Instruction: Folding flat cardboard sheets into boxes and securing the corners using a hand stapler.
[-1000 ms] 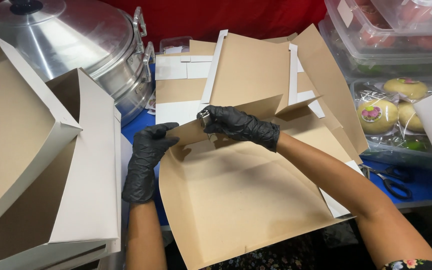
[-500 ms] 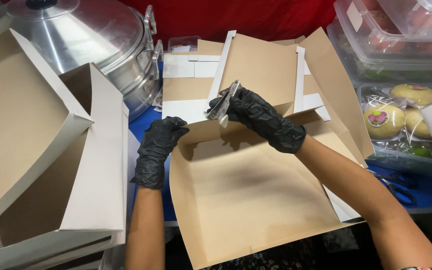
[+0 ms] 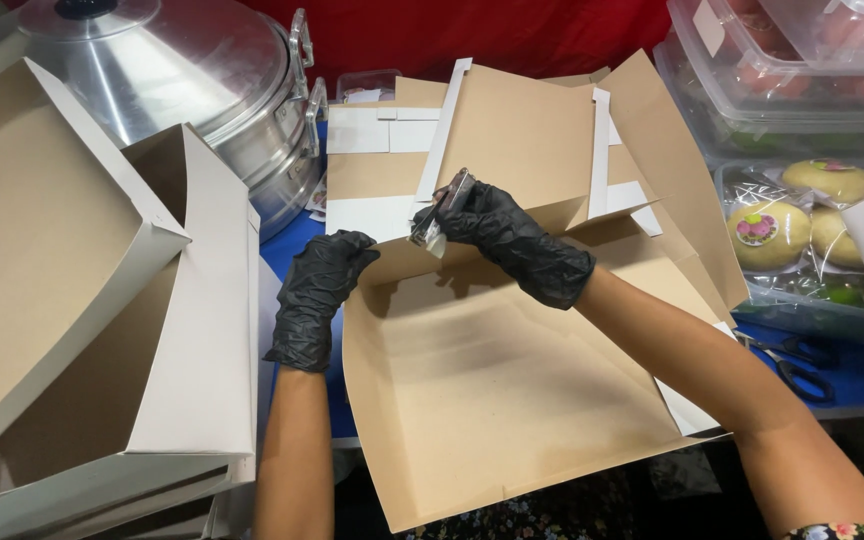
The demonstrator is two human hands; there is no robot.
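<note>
Right hand [image 3: 512,235] presses stapler [image 3: 439,210] onto cardboard box [image 3: 492,390] corner.

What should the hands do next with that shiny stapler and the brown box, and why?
Probably squeeze the stapler shut. The right hand holds it over the folded corner of the cardboard box, and the left hand pinches that corner flap in place, so the fold looks lined up for fastening.

Black gloved hands [image 3: 497,235], brown cardboard box [image 3: 492,400], silver stapler [image 3: 439,212], red cloth [image 3: 472,35]
</note>
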